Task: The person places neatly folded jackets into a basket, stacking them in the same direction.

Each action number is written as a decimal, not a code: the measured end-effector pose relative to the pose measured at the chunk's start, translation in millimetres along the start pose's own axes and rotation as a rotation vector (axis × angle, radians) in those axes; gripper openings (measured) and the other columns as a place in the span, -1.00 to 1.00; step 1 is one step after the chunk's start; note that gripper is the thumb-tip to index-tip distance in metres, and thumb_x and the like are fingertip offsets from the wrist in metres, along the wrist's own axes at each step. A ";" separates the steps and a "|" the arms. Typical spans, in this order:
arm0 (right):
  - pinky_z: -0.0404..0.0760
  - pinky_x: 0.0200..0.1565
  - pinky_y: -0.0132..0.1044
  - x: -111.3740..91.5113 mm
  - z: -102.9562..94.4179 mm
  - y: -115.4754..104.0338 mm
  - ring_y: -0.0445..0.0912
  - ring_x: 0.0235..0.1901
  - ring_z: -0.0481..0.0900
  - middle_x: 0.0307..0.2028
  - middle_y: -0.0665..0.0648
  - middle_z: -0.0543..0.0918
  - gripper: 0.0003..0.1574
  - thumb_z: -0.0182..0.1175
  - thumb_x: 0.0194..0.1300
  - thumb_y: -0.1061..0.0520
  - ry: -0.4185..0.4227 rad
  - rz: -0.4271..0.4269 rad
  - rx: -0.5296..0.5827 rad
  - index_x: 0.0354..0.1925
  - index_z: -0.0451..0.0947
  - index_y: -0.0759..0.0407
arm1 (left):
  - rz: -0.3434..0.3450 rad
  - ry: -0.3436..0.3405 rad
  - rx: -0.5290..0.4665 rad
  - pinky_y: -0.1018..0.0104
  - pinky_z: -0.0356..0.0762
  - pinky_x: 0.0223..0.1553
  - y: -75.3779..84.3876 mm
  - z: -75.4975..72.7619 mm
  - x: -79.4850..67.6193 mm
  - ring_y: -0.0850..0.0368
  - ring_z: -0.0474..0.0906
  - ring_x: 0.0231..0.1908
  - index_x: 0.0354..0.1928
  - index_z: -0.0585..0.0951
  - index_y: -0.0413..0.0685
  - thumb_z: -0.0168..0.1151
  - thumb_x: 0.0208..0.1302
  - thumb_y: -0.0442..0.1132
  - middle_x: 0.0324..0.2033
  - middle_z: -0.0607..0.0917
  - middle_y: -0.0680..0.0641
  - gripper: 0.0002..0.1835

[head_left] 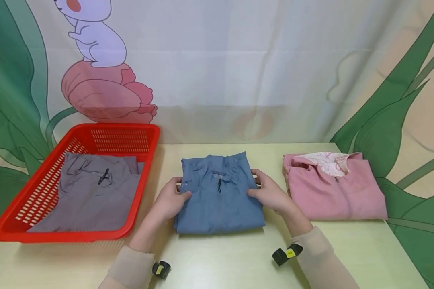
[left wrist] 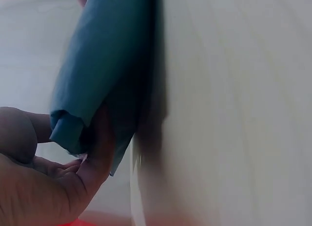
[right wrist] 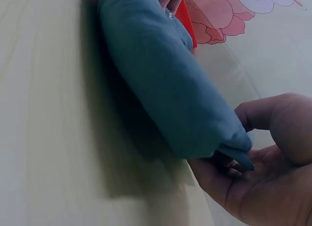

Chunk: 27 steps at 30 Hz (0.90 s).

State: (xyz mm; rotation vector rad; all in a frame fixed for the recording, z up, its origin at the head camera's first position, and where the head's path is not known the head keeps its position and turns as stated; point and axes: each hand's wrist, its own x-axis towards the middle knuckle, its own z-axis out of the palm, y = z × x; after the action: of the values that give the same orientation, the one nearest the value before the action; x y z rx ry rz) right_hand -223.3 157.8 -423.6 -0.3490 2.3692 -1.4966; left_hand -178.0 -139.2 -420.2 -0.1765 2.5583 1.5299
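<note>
A folded blue zip-up jacket [head_left: 217, 208] lies in the middle of the table, its collar toward the back and a dark zip pull near the neck. My left hand [head_left: 171, 199] grips its left edge, thumb on top and fingers tucked underneath. On the opposite edge my right hand [head_left: 271, 192] pinches the cloth the same way. In the left wrist view fingers reach in under the folded jacket [left wrist: 105, 55]. The right wrist view has the jacket [right wrist: 156, 80] with its near edge over a dark shadow on the table.
To the left stands a red plastic basket [head_left: 152, 160] with a folded grey jacket [head_left: 94, 200] inside. A folded pink jacket [head_left: 325, 196] lies at the right on the pale wooden table [head_left: 217, 265]. Behind hangs a printed curtain [head_left: 217, 72].
</note>
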 end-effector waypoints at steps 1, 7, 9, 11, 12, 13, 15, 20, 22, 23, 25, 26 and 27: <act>0.48 0.23 0.20 -0.7 -0.1 -0.2 0.28 0.27 0.43 0.31 0.48 0.41 -0.13 0.20 0.37 0.28 -0.001 -0.003 -0.001 0.53 0.10 0.37 | -0.006 0.001 0.010 0.02 0.53 -0.06 0.4 0.2 -0.5 -0.14 0.49 -0.07 0.40 0.31 -0.40 0.19 0.46 -0.34 -0.04 0.56 -0.28 -0.44; 0.49 0.22 0.18 -2.1 -0.6 -0.2 0.27 0.25 0.45 0.30 0.48 0.42 -0.14 0.19 0.37 0.30 0.003 -0.018 0.040 0.53 0.10 0.37 | 0.036 0.008 0.117 -0.17 0.47 0.20 5.9 1.1 -4.3 -0.27 0.50 0.13 0.39 0.32 -0.47 0.16 0.47 -0.35 0.14 0.56 -0.37 -0.45; 0.54 0.18 0.10 -2.1 -0.9 -1.9 0.22 0.19 0.50 0.26 0.46 0.46 -0.15 0.18 0.35 0.32 0.019 -0.029 0.068 0.52 0.11 0.36 | 0.064 0.019 0.146 -0.18 0.44 0.24 8.6 0.9 -5.1 -0.30 0.49 0.18 0.38 0.33 -0.49 0.16 0.46 -0.36 0.19 0.56 -0.40 -0.46; 0.58 0.10 0.00 -2.2 -1.5 -4.6 0.17 0.10 0.55 0.20 0.44 0.52 -0.16 0.18 0.33 0.35 0.039 -0.043 0.092 0.50 0.15 0.35 | 0.092 0.035 0.164 -0.18 0.43 0.25 12.0 -0.1 -6.4 -0.31 0.49 0.19 0.36 0.36 -0.50 0.17 0.44 -0.37 0.19 0.57 -0.41 -0.47; 0.60 0.06 -0.05 -2.1 -2.0 -5.8 0.14 0.07 0.57 0.17 0.42 0.54 -0.16 0.18 0.32 0.36 0.046 -0.051 0.105 0.50 0.16 0.34 | 0.106 0.044 0.169 -0.18 0.44 0.24 13.6 -1.1 -7.1 -0.31 0.50 0.18 0.35 0.38 -0.50 0.18 0.43 -0.38 0.18 0.58 -0.40 -0.48; 0.61 0.03 -0.10 -2.3 -2.2 -7.5 0.11 0.04 0.58 0.14 0.40 0.56 -0.17 0.17 0.31 0.38 0.048 -0.058 0.118 0.49 0.17 0.34 | 0.116 0.051 0.166 -0.17 0.45 0.23 14.8 -2.2 -7.6 -0.30 0.51 0.17 0.34 0.39 -0.50 0.18 0.43 -0.38 0.16 0.59 -0.40 -0.49; 0.62 -0.03 -0.17 -2.9 -3.1 -10.3 0.08 -0.01 0.59 0.11 0.38 0.58 -0.18 0.17 0.30 0.41 0.048 -0.072 0.135 0.48 0.19 0.32 | 0.135 0.061 0.155 -0.16 0.47 0.19 17.3 -5.3 -9.1 -0.29 0.53 0.11 0.33 0.39 -0.50 0.18 0.42 -0.40 0.10 0.61 -0.39 -0.49; 0.65 -0.09 -0.24 -6.4 -4.7 -20.1 0.05 -0.06 0.62 0.06 0.37 0.61 -0.19 0.17 0.29 0.43 0.050 -0.108 0.182 0.47 0.22 0.32 | 0.150 0.070 0.107 -0.14 0.52 0.09 24.8 -15.2 -15.4 -0.24 0.53 0.00 0.35 0.37 -0.49 0.16 0.45 -0.40 0.01 0.59 -0.37 -0.49; 0.64 -0.08 -0.25 -7.7 -5.5 -25.3 0.06 -0.05 0.62 0.07 0.38 0.60 -0.19 0.17 0.30 0.42 0.054 -0.120 0.198 0.47 0.22 0.32 | 0.150 0.073 0.098 -0.12 0.55 0.04 28.4 -19.2 -18.3 -0.23 0.54 -0.04 0.37 0.36 -0.46 0.16 0.46 -0.38 0.01 0.59 -0.36 -0.49; 0.64 -0.07 -0.25 -8.0 -6.0 -27.7 0.07 -0.05 0.62 0.09 0.39 0.60 -0.19 0.17 0.30 0.42 0.055 -0.125 0.208 0.47 0.21 0.32 | 0.150 0.077 0.095 -0.11 0.55 0.02 30.1 -21.0 -19.4 -0.22 0.53 -0.05 0.38 0.36 -0.45 0.16 0.47 -0.38 0.02 0.59 -0.36 -0.48; 0.65 -0.04 -0.24 -8.3 -6.3 -32.8 0.08 -0.02 0.62 0.12 0.39 0.59 -0.20 0.17 0.31 0.41 0.056 -0.125 0.226 0.47 0.22 0.29 | 0.152 0.080 0.084 -0.08 0.57 -0.03 33.3 -24.7 -21.6 -0.21 0.53 -0.08 0.39 0.35 -0.43 0.16 0.47 -0.37 0.02 0.58 -0.35 -0.47; 0.65 -0.03 -0.23 -8.4 -6.3 -35.1 0.09 -0.01 0.62 0.13 0.39 0.58 -0.20 0.17 0.32 0.42 0.053 -0.130 0.236 0.48 0.22 0.29 | 0.152 0.078 0.078 -0.08 0.58 -0.04 34.6 -26.5 -22.6 -0.21 0.53 -0.08 0.40 0.34 -0.43 0.16 0.48 -0.36 0.02 0.57 -0.36 -0.47; 0.65 -0.02 -0.23 -8.4 -6.2 -37.1 0.09 0.00 0.62 0.14 0.40 0.58 -0.20 0.17 0.32 0.42 0.052 -0.134 0.245 0.48 0.22 0.29 | 0.155 0.075 0.072 -0.08 0.59 -0.03 35.9 -28.3 -23.7 -0.21 0.53 -0.08 0.40 0.33 -0.43 0.16 0.48 -0.36 0.03 0.57 -0.36 -0.46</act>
State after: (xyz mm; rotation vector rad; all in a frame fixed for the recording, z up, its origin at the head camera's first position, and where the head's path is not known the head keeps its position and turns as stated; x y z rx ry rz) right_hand -216.6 150.3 -386.3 -0.4196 2.2041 -1.8552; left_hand -163.3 -146.7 -371.5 -0.0280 2.7393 1.5052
